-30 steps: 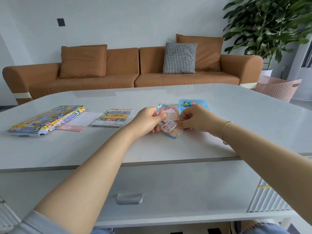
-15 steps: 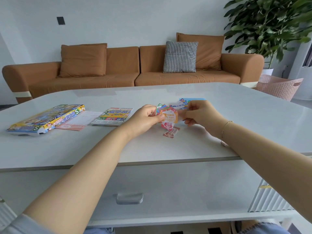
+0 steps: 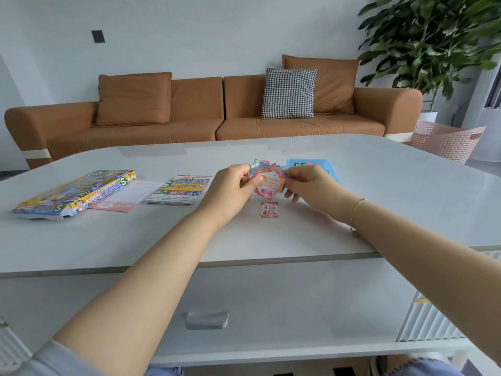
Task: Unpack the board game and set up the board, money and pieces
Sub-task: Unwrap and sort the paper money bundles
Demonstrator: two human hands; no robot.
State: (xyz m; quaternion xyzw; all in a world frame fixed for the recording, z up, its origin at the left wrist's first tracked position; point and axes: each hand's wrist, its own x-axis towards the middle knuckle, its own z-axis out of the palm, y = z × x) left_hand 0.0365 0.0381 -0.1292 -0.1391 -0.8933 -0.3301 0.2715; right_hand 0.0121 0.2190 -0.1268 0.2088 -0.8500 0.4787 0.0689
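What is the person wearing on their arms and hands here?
Both forearms are bare. The right wrist carries a thin gold-toned chain bracelet with a small charm. A pale grey-blue short sleeve shows at the left upper arm. No gloves or rings are visible on the hands.

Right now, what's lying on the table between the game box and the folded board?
In the head view, a pale sheet with a pink band lies between the game box and the folded board.

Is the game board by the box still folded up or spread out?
Folded. The game board lies as a small closed packet on the table, beside the box.
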